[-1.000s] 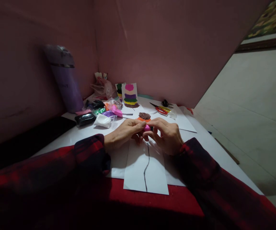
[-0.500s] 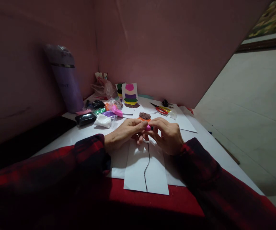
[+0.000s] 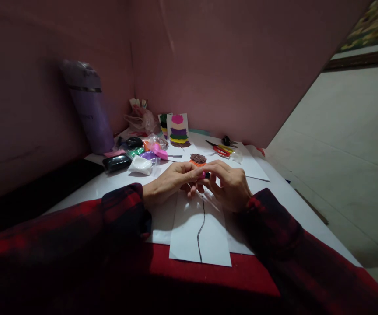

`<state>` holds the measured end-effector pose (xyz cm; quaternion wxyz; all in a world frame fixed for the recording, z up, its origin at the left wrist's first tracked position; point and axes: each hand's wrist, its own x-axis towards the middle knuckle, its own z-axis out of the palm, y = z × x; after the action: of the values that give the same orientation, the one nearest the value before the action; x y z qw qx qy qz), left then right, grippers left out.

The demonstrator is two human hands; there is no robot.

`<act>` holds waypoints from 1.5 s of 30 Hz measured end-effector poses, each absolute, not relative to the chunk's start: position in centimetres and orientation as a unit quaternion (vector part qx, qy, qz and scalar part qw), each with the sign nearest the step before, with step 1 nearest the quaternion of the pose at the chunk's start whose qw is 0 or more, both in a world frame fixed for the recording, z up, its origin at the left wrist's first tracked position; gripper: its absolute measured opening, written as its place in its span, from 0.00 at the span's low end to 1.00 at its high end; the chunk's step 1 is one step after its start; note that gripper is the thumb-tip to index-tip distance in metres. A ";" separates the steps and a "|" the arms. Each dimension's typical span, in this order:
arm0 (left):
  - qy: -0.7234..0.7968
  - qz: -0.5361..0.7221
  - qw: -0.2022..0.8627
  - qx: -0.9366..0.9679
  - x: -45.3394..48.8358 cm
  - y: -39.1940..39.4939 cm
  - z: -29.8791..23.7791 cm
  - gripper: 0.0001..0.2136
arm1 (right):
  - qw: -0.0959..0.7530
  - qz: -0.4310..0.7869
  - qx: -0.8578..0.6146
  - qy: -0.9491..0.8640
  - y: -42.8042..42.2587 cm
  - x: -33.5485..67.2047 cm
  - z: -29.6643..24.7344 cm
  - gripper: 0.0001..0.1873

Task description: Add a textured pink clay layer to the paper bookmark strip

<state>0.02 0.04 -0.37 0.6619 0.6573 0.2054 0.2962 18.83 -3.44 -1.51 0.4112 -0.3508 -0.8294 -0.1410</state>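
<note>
My left hand (image 3: 174, 178) is closed around a small pink and black piece (image 3: 208, 175), perhaps soft clay, mostly hidden by the fingers. The fingertips of my right hand (image 3: 231, 186) pinch the same piece from the other side. Beneath both hands lies a white sheet of paper (image 3: 184, 238) with a wavy black line running down it. Just beyond my fingertips, a rough brown patch (image 3: 198, 159) with orange below it shows; its lower part is covered by my hands.
Several bagged coloured lumps, including a white packet (image 3: 141, 165) and a black packet (image 3: 117, 163), lie at left. A purple bottle (image 3: 92, 118) stands behind them. Red-handled scissors (image 3: 221, 151) lie at back right. A card with painted colour bands (image 3: 178, 130) leans at the back.
My fingers have shifted slightly on the piece, and less of its pink part shows now. Both hands stay in nearly the same place above the paper.
</note>
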 end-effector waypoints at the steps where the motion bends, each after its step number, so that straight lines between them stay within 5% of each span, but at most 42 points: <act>1: 0.205 0.295 0.661 0.659 0.0 0.1 -0.4 0.19 | 0.407 -0.140 -0.352 -0.831 -3.4 18.8 -1.5 0.10; 45: 0.210 0.297 0.663 0.655 0.0 0.1 -0.4 0.17 | 0.406 -0.140 -0.353 -0.831 -3.5 18.8 -1.3 0.09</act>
<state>-0.03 0.10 -0.44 0.6625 0.6550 0.2096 0.2968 18.78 -3.50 -1.33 0.4062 -0.3534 -0.8310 -0.1399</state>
